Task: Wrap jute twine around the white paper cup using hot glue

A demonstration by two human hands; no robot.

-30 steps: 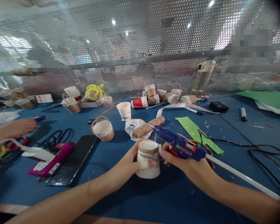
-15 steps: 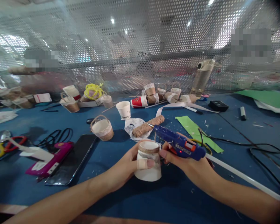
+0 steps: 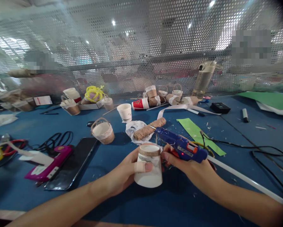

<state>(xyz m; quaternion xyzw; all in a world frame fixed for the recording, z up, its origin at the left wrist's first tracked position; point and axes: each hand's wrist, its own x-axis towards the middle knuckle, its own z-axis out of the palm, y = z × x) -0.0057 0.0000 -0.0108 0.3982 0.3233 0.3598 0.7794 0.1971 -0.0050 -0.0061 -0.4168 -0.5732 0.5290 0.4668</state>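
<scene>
My left hand (image 3: 134,165) is closed around a white paper cup (image 3: 149,177), its bandaged thumb pressed on the near side. Brown twine (image 3: 150,152) circles the cup's narrow upper end. Close to the cup's right side, my right hand (image 3: 181,160) grips a blue hot glue gun (image 3: 182,145) with a small red light lit. Its nozzle points up and left, past the cup, and a long white glue stick (image 3: 245,179) sticks out of its rear. Behind the cup, a roll of brown twine (image 3: 150,128) lies on crumpled clear plastic (image 3: 132,127). The fingertips of my right hand are partly hidden.
A twine-wrapped little basket (image 3: 103,132), a white cup (image 3: 124,112), a phone (image 3: 72,164) and a magenta power strip (image 3: 50,167) lie leftward. Scissors (image 3: 12,148) are at far left. Green paper (image 3: 200,135), black cables (image 3: 247,145) and a bottle (image 3: 204,80) occupy the right.
The cup has tilted slightly, its wide lower end now nearer to me and a little lower. My right hand and the glue gun have barely moved.
</scene>
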